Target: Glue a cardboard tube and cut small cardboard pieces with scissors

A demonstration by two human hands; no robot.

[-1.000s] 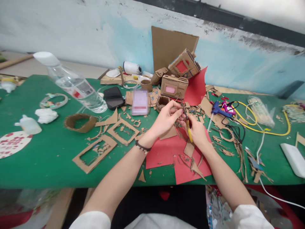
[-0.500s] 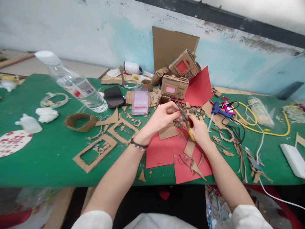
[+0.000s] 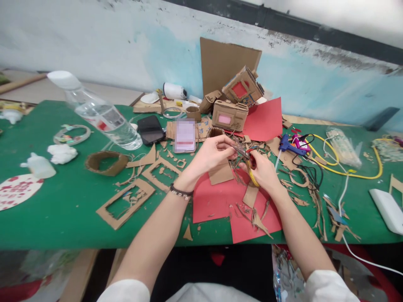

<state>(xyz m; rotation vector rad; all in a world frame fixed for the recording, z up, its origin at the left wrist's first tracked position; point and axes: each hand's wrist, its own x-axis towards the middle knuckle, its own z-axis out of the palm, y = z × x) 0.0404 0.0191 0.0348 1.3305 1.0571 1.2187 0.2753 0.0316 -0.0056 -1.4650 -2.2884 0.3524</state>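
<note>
Cardboard scrap (image 3: 236,149), head view: small dark piece at frame centre, above red paper (image 3: 220,197) on green counter (image 3: 63,209). Left hand (image 3: 211,156) pinches its left end, fingers clenched on it. Right hand (image 3: 262,172) grips yellow-handled scissors (image 3: 250,165), blades pointing up-left onto scrap. Long axis runs left-right between both hands, right hand just beside. Glue gun (image 3: 291,144) right of hands.

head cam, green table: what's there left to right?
Red-spotted disc → water bottle → phone → left hand → right hand → glue gun → yellow cable → white box.
</note>
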